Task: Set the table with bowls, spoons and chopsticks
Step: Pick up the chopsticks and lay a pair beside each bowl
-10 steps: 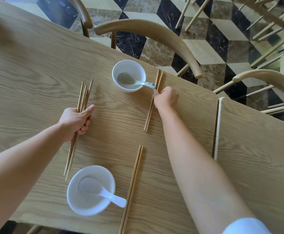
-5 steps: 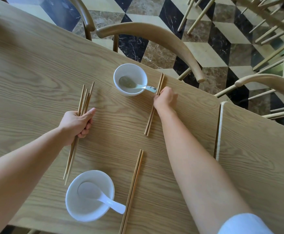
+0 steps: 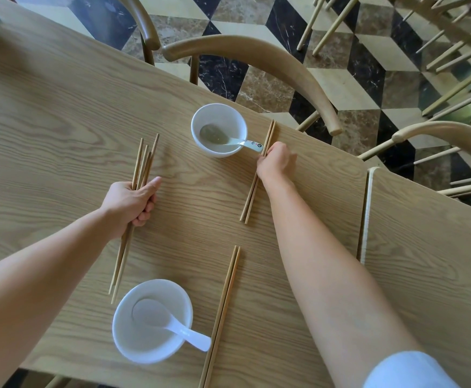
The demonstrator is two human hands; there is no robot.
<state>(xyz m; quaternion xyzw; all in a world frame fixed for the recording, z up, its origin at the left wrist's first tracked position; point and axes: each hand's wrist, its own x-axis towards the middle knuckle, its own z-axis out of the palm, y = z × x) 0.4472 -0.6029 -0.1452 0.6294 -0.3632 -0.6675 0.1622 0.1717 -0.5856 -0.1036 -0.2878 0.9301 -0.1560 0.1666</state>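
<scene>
Left hand (image 3: 132, 201) fisted round bundle (image 3: 142, 169) of slim wooden sticks; right hand (image 3: 276, 161) pinches flat-lying pair (image 3: 249, 200) beside round white bowl (image 3: 218, 119); grainy pale worktop (image 3: 60, 121).

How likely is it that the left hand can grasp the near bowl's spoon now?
Probably not: the left hand grips a chopstick bundle, so it is full, though nothing blocks the spoon.

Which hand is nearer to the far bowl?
Right. The right hand holds the chopstick pair just beside the far bowl; the left hand grips a chopstick bundle farther off.
</scene>
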